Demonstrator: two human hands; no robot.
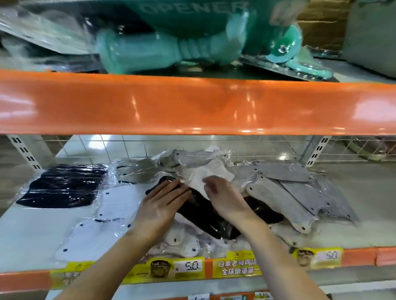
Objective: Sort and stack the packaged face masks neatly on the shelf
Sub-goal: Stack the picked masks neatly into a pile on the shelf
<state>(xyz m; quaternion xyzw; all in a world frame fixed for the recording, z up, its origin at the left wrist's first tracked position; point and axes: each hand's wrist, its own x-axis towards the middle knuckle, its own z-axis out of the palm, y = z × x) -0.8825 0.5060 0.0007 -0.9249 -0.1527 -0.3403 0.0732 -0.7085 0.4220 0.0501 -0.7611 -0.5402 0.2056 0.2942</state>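
- Black masks (63,185) in clear wrap are stacked at the left of the white shelf (21,238), with white masks (114,205) laid just beside them.
- Left hand (161,207) is laid flat, fingers straight and together, pressed on a black packaged mask (203,215) in the middle pile.
- Right hand (224,198) is curled at the fingertips, and the edge of a white packaged mask (203,177) is pinched above the black one.
- Grey masks (287,193) are fanned out loosely to the right, overlapping each other.
- Yellow price tags (184,268) are fixed along the orange shelf edge below.
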